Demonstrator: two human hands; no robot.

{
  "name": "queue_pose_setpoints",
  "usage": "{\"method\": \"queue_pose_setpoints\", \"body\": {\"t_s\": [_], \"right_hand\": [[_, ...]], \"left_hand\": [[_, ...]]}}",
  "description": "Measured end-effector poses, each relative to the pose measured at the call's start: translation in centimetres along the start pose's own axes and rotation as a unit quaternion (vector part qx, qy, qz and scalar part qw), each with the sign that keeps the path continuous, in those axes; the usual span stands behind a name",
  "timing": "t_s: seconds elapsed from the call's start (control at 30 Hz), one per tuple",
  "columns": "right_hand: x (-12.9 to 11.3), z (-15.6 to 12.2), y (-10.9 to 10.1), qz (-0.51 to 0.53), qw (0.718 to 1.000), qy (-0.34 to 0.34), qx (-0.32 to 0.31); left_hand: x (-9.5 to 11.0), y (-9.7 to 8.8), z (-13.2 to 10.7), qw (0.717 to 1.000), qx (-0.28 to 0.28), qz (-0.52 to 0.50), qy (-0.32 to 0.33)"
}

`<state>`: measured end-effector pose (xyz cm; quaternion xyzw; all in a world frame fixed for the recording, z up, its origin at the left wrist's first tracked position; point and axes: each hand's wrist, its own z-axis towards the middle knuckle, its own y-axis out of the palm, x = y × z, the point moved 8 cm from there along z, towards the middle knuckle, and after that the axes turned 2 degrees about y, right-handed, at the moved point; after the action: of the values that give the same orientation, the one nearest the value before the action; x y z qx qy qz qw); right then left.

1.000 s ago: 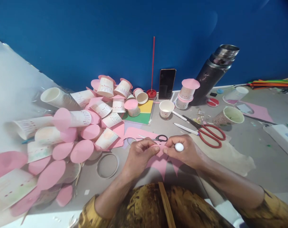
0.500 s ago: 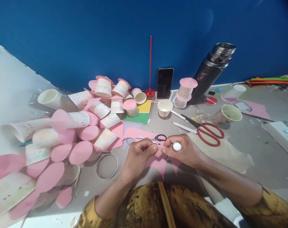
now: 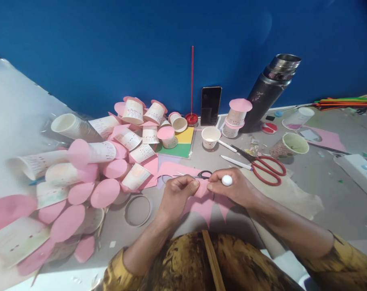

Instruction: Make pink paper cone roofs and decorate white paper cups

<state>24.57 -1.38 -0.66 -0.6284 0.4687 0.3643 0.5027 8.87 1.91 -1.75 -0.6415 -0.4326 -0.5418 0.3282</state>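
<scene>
My left hand [image 3: 177,195] and my right hand [image 3: 235,188] meet at the middle of the table, both pinching a pink paper piece [image 3: 205,203] with pointed zigzag tips that hang toward me. The right hand also carries a small white round object [image 3: 227,180] against its fingers. Small black-handled scissors [image 3: 203,175] lie just beyond my fingertips on another pink sheet [image 3: 175,169].
Several paper cups with pink paper discs [image 3: 89,178] are heaped at left. Red scissors [image 3: 266,168], white pens [image 3: 236,162], a small cup [image 3: 210,137], a phone [image 3: 211,105], a dark flask [image 3: 269,92], a wire ring [image 3: 137,210] and a white power strip [image 3: 357,170] lie around.
Both hands have shifted slightly away from me with the pink piece; the fingers press closer together on it. Everything else keeps its place.
</scene>
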Motion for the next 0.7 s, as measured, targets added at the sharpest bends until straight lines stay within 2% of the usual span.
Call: {"method": "queue_pose_setpoints", "body": {"t_s": [0.2,0.37,0.57,0.7], "right_hand": [[0.1,0.2,-0.2,-0.009,1.000,-0.010,-0.001],[0.1,0.3,-0.5,0.012,1.000,-0.008,0.003],[0.4,0.5,-0.7,0.031,0.999,-0.007,0.015],[0.6,0.5,-0.2,0.074,0.997,-0.003,-0.015]], "left_hand": [[-1.3,1.5,0.0,0.987,-0.075,-0.109,-0.089],[-2.3,1.2,0.2,0.974,-0.068,-0.169,-0.134],[-2.2,1.7,0.2,0.974,-0.104,-0.163,-0.122],[-1.2,1.4,0.1,0.988,-0.079,-0.101,-0.090]]}}
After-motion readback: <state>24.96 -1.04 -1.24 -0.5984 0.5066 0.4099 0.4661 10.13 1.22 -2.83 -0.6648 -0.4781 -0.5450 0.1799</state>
